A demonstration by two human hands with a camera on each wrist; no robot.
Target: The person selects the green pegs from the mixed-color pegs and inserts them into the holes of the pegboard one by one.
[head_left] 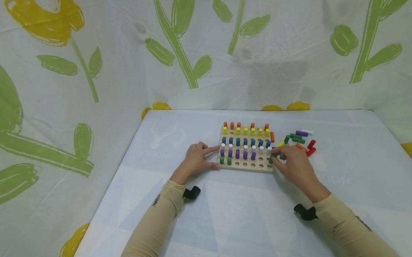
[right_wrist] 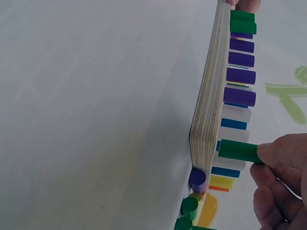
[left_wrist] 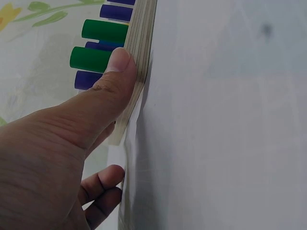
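Note:
A wooden pegboard carries rows of orange, yellow, blue, white and purple pegs, from back to front. Two green pegs stand at the left of its front row, beside bare holes. My left hand is at the board's left side, index finger stretched to the edge and thumb at the front corner. In the left wrist view, the thumb lies against the layered edge, close to a green peg. My right hand pinches a green peg between thumb and fingertips, over the board's right end near the front.
Loose pegs lie right of the board: red ones, a purple one, a white one, an orange one and several green ones. Another orange peg is at the board's right edge. A flower-printed curtain hangs behind the table.

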